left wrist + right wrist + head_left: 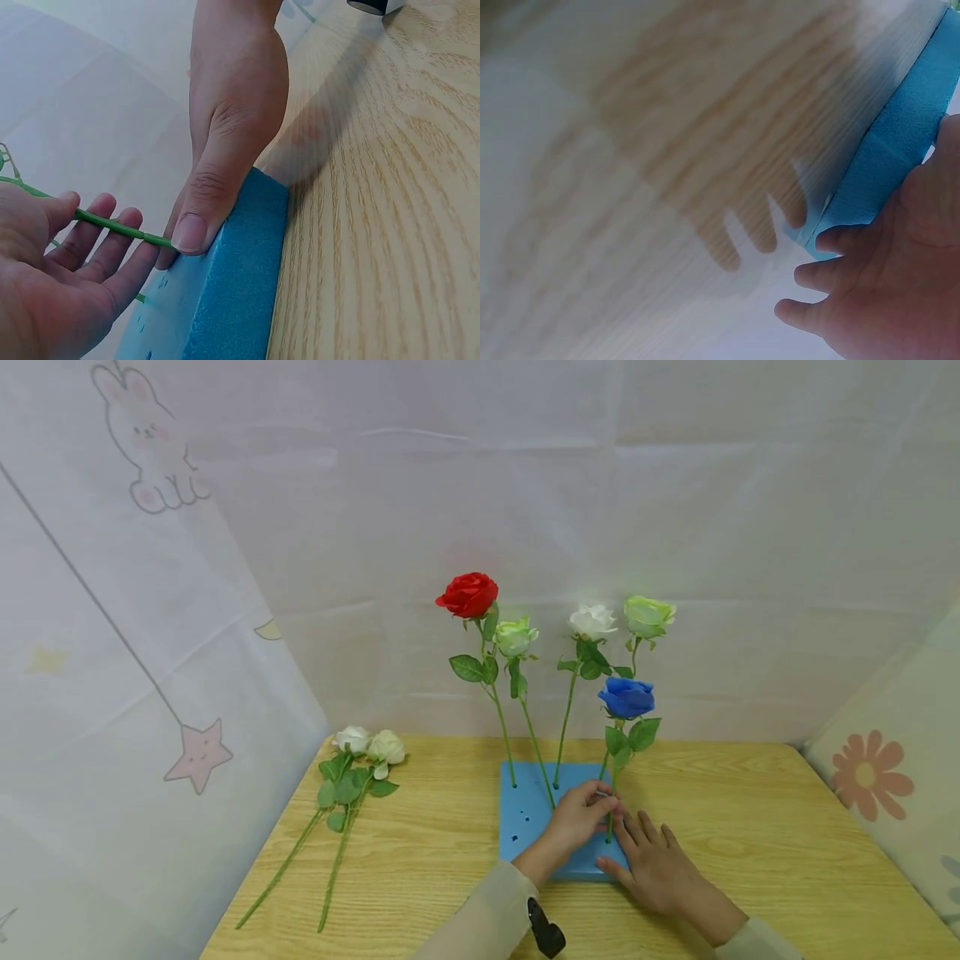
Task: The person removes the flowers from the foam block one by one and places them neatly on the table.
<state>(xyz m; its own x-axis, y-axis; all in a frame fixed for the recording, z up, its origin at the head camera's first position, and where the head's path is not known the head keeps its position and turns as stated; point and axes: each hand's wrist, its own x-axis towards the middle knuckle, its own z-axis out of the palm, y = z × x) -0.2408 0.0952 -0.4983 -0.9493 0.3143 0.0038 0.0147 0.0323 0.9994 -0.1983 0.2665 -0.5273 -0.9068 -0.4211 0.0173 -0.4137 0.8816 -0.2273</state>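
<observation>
A blue rose (pixel 627 697) stands with its stem (pixel 610 827) down in the right front part of a blue foam block (pixel 516 803). My left hand (pixel 574 817) pinches that stem between thumb and fingers, above the block. In the left wrist view the green stem (pixel 105 222) runs across my left fingers (pixel 124 277) toward the foam. My right hand (pixel 658 865) lies at the block's right edge, fingers spread and straight, its thumb (pixel 196 217) pressing the foam near the stem's foot. In the right wrist view, its fingers (pixel 829 277) extend past the block's side.
A red rose (pixel 469 595), two pale green roses (pixel 514 636) (pixel 648 617) and a white rose (pixel 592 621) stand in the block. Two whitish roses (pixel 351 739) (pixel 386 747) lie at the wooden table's (pixel 435 843) left. Printed cloth (pixel 420 527) hangs behind.
</observation>
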